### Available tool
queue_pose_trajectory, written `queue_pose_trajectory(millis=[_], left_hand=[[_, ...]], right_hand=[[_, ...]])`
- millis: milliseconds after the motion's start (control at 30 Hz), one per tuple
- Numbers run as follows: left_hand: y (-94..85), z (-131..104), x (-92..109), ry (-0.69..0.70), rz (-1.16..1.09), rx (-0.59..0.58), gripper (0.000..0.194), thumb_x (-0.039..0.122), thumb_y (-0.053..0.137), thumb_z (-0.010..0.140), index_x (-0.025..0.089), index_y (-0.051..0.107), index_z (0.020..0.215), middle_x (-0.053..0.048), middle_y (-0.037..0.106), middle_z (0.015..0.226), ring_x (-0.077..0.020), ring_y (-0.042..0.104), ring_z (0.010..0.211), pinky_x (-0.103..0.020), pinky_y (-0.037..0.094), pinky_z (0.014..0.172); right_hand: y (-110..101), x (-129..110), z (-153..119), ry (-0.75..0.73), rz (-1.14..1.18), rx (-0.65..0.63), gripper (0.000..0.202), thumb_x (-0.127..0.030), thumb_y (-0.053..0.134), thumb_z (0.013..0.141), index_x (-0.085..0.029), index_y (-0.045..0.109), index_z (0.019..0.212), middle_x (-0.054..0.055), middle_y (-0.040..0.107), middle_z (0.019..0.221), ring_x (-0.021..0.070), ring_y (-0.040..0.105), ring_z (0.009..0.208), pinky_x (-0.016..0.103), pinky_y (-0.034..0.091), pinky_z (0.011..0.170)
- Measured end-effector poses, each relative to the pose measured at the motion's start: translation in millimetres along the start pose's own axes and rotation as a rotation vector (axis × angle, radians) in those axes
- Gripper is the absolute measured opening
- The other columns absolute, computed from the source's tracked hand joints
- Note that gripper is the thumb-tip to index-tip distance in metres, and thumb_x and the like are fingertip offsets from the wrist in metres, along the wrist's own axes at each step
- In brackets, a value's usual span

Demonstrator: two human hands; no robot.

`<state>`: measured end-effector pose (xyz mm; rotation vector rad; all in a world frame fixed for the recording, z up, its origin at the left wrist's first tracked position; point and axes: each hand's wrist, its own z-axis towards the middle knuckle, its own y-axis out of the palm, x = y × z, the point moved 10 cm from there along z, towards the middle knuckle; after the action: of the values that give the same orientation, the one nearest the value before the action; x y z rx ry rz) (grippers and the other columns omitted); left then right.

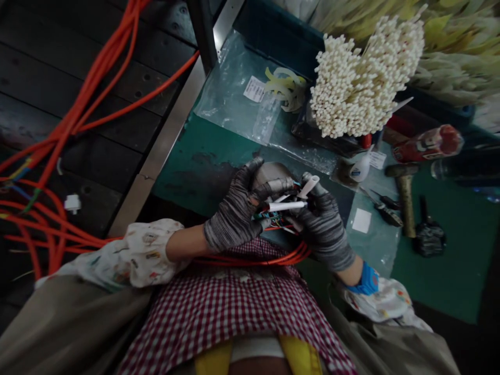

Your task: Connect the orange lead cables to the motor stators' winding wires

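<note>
In the head view, my left hand (234,216), in a grey striped glove, is closed around a small green circuit board (269,214) with thin coloured wires. My right hand (326,224), gloved alike, is closed on wires fitted with white sleeves. One white sleeve (288,206) lies crosswise between the hands; a second white sleeve (309,186) tilts up by my right fingertips. Glove fingers partly hide the board and wire ends. Just beyond my left fingers sits a rounded grey metal piece (275,171). Below the hands, orange cables (289,257) cross my lap.
On the green table (211,151) lie a clear plastic bag (230,99), a hammer (406,200), pliers (386,212), a small white bottle (360,167) and a red can (429,145). A bundle of white-tipped sticks (351,88) stands behind. Orange cables (89,88) run along the left.
</note>
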<state>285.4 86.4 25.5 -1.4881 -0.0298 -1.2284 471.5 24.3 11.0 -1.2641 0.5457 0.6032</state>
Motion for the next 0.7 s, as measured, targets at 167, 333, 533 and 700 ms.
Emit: queue_pose_trajectory(millis=[167, 333, 533, 700], left_hand=[[2.1, 13.1, 10.8, 0.043, -0.017, -0.063, 0.060, 0.031, 0.079, 0.103, 0.035, 0.064, 0.161, -0.008, 0.035, 0.187, -0.0438, 0.038, 0.173, -0.065, 0.045, 0.140], [1.3, 18.2, 16.1, 0.097, -0.019, -0.078, 0.055, 0.028, 0.078, 0.101, 0.029, 0.068, 0.155, -0.012, 0.037, 0.185, -0.0472, 0.040, 0.171, -0.067, 0.044, 0.140], [2.5, 18.3, 11.0, 0.060, -0.006, -0.098, 0.063, 0.032, 0.081, 0.099, 0.034, 0.065, 0.159, -0.009, 0.041, 0.184, -0.0460, 0.039, 0.173, -0.066, 0.046, 0.140], [3.0, 19.2, 8.4, 0.043, -0.026, -0.093, 0.064, 0.030, 0.081, 0.097, 0.033, 0.065, 0.160, -0.008, 0.038, 0.185, -0.0488, 0.036, 0.173, -0.069, 0.047, 0.139]], right_hand=[[-2.1, -12.9, 13.0, -0.177, -0.075, -0.141, 0.046, -0.046, 0.082, 0.100, -0.039, 0.077, 0.145, 0.008, 0.069, 0.164, 0.0397, 0.066, 0.150, 0.069, 0.059, 0.120], [-1.9, -28.1, 14.3, -0.375, -0.045, -0.188, 0.034, -0.035, 0.082, 0.094, -0.040, 0.084, 0.127, 0.003, 0.061, 0.171, 0.0419, 0.056, 0.160, 0.078, 0.055, 0.121], [1.1, -17.6, 6.8, -0.256, -0.136, -0.128, 0.030, -0.039, 0.078, 0.095, -0.039, 0.083, 0.125, 0.006, 0.066, 0.163, 0.0426, 0.061, 0.153, 0.080, 0.055, 0.119], [-1.5, -20.9, 8.7, -0.262, -0.139, -0.125, 0.036, -0.044, 0.076, 0.097, -0.038, 0.081, 0.133, 0.008, 0.065, 0.164, 0.0433, 0.062, 0.152, 0.078, 0.056, 0.119]])
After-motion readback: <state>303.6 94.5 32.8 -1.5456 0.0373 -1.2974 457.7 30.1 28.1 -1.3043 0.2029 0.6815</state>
